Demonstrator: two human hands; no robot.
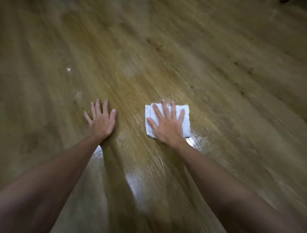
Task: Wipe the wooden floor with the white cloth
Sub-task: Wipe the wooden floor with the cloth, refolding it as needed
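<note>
A folded white cloth (185, 120) lies flat on the wooden floor (149, 58), right of centre. My right hand (167, 123) presses down on it, palm flat and fingers spread, covering its middle and left part. My left hand (101, 118) rests flat on the bare floor about a hand's width to the left of the cloth, fingers apart, holding nothing. Both forearms reach in from the bottom corners. The boards around and below the cloth look wet and glossy, with streaks running toward me.
Small pale specks (68, 69) sit on the floor at the upper left, and another smudge (78, 94) lies just above my left hand. A dark object (284, 1) shows at the top right edge. Boards stretch away in every direction.
</note>
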